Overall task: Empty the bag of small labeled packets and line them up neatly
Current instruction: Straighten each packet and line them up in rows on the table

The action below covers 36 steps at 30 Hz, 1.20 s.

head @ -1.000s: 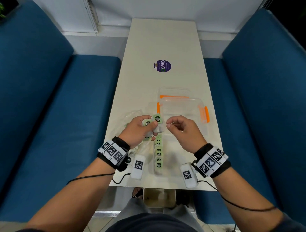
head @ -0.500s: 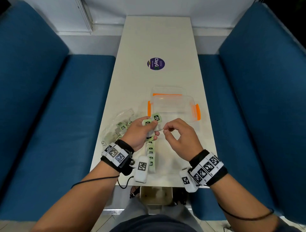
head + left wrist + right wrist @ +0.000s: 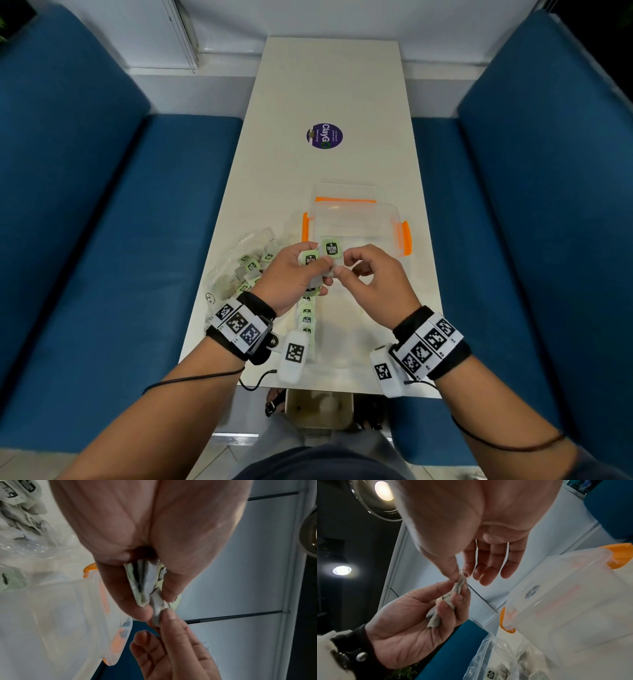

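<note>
Head view is bright & even; the white table (image 3: 329, 85) shines a bit, soft shadows under the arms. Edges bend like a fishbowl. Wrist views are dimmer & blurry up close. Two round ceiling lamps (image 3: 383, 490) glare in the right wrist pic, w/ dark around them. The plastic bag (image 3: 25, 545) has small sparkles.

My left hand (image 3: 294, 274) fingers curled in a grip, right hand (image 3: 373, 274) pinching with thumb and forefinger, other fingers loose.
</note>
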Each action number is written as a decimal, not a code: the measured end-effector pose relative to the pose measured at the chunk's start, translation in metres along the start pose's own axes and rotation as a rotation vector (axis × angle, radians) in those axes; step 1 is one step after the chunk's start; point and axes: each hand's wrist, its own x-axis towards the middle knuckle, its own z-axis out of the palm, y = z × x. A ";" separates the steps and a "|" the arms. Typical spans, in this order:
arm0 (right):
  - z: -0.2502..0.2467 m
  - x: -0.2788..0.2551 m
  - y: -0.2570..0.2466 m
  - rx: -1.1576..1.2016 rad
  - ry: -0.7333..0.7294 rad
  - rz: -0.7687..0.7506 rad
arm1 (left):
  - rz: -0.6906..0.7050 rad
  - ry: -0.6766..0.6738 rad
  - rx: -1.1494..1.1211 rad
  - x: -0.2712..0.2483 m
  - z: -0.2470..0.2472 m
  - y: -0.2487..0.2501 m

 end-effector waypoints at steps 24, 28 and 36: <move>-0.008 -0.014 0.006 -0.065 0.007 -0.062 | -0.114 -0.028 -0.148 -0.012 0.010 -0.002; -0.005 -0.018 0.002 -0.173 0.044 -0.137 | -0.107 -0.023 -0.132 -0.012 0.012 -0.004; 0.000 -0.017 -0.003 -0.042 0.114 -0.075 | -0.089 0.017 -0.085 -0.014 0.017 -0.009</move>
